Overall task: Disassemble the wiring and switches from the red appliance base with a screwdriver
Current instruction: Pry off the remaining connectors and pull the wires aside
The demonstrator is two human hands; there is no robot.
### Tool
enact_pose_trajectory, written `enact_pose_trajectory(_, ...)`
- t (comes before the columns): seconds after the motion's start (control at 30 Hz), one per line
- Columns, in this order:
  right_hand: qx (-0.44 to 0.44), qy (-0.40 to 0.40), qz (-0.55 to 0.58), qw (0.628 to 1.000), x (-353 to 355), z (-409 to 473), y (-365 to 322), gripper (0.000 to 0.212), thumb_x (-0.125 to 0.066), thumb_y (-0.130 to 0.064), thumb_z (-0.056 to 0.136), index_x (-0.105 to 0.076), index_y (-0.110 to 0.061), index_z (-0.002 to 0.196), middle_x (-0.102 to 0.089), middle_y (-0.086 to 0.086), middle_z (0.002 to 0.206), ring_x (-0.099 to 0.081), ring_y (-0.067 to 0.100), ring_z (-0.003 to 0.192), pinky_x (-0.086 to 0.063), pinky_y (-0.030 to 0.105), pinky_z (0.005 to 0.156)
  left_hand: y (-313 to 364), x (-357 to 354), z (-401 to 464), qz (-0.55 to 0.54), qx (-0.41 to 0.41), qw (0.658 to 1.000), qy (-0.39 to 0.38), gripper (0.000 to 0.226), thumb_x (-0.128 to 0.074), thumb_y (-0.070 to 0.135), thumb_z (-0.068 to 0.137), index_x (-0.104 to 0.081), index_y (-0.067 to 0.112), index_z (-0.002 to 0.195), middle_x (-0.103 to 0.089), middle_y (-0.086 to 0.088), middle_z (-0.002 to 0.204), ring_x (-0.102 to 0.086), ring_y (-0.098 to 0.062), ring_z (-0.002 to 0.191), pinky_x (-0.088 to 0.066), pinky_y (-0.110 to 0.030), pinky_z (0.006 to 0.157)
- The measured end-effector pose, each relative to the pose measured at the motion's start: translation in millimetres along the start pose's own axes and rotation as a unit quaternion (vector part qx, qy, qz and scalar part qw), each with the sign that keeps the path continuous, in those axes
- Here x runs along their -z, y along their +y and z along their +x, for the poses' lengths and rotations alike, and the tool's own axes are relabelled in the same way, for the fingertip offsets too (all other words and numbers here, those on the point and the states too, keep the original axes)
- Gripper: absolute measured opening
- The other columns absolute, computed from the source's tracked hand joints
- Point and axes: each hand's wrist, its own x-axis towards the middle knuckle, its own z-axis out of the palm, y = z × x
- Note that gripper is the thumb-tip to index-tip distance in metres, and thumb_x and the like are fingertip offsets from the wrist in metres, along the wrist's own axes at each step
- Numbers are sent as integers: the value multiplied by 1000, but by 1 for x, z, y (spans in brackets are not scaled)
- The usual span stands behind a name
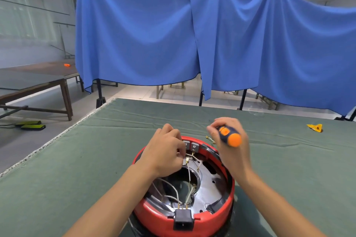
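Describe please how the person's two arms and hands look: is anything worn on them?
Both forearms are bare up to the frame's lower edge; no sleeves show. The left hand and the right hand wear no gloves. No watch, bracelet or ring is visible on either wrist or on the fingers that show. No markings or cables are on the arms.

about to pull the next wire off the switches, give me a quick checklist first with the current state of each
1. Left hand pinches the white wires beside the two grey switch blocks: ok.
2. Right hand grips the orange and dark blue screwdriver: ok.
3. Screwdriver tip placement: cannot tell, hidden behind the hand.
4. Round red appliance base sits flat on the green cloth table: ok.
5. Black power socket has no cord plugged in: ok.
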Motion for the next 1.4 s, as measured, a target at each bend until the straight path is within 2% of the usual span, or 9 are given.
enact_pose_trajectory(0.1, -1, -83, -42, 996, -4, -1, -1, 28, -74, 3, 77, -61, -22, 74, -57, -3, 91, -55, 1, 87, -39, 6, 74, 5, 1, -2, 3, -11, 1000, -25, 21, -53, 27, 74, -73, 26, 80, -58, 12, 90, -36, -10, 98, -23, -20, 81)
enact_pose_trajectory(0.2, 3, -144, -79, 986, -5, 0, -3, 32, -73, 6, 75, -61, -24, 75, -55, -4, 91, -55, 4, 88, -39, 9, 76, 7, 0, -3, 24, -10, 998, -50, 21, -55, 32, 77, -72, 27, 88, -58, 13, 95, -35, -11, 101, -26, -23, 86)
enact_pose_trajectory(0.33, -18, -177, -104, 978, -7, -2, -4, 24, -72, 1, 78, -64, -21, 76, -56, -3, 91, -56, 10, 84, -41, 12, 73, 3, -3, -5, 46, -22, 997, -51, 23, -55, 35, 78, -72, 30, 92, -58, 15, 98, -34, -9, 104, -26, -22, 87)
enact_pose_trajectory(0.43, -35, -186, -123, 974, -7, -2, -1, 19, -73, -2, 78, -67, -20, 78, -56, -5, 91, -57, 10, 83, -43, 15, 73, 3, -4, -4, 56, -28, 996, -58, 20, -57, 33, 78, -72, 31, 91, -58, 15, 97, -34, -9, 104, -23, -20, 84)
enact_pose_trajectory(0.63, -63, -167, -104, 978, -6, -5, 0, 13, -79, -28, 77, -66, -27, 77, -59, -6, 90, -56, 1, 82, -40, 8, 70, 6, -7, -3, 104, -41, 992, -66, 17, -55, 30, 84, -71, 27, 89, -58, 14, 95, -34, -12, 105, -22, -22, 78)
enact_pose_trajectory(0.87, -50, -181, -127, 974, -6, -4, 2, 13, -79, -29, 78, -65, -26, 77, -59, -6, 89, -57, 7, 80, -41, 10, 69, 6, -9, -2, 152, -50, 985, -68, 21, -48, 23, 88, -68, 20, 94, -59, 7, 100, -35, -18, 107, -32, -30, 85)
enact_pose_trajectory(1.07, -34, -191, -151, 969, -6, -4, 1, 14, -78, -27, 79, -66, -19, 78, -62, -3, 83, -57, 12, 77, -45, 24, 71, 12, -11, 0, 202, -78, 972, -89, 24, -44, 23, 88, -61, 9, 97, -56, -4, 107, -36, -24, 110, -29, -34, 89)
enact_pose_trajectory(1.27, -23, -168, -134, 976, -7, -3, 3, 23, -75, -7, 79, -57, -19, 72, -59, -1, 78, -54, 19, 76, -46, 36, 73, 8, -3, 3, 62, -32, 997, 35, 11, -52, 26, 81, -61, 21, 85, -58, 8, 93, -42, -15, 102, -29, -20, 82)
enact_pose_trajectory(1.4, -19, -168, -73, 983, -5, -3, -3, 20, -78, -23, 79, -60, -18, 72, -61, -1, 80, -56, 15, 78, -45, 30, 73, 9, 5, 2, 18, -3, 992, 124, 7, -68, 13, 71, -61, 11, 70, -60, -1, 76, -52, -25, 85, -44, -36, 74)
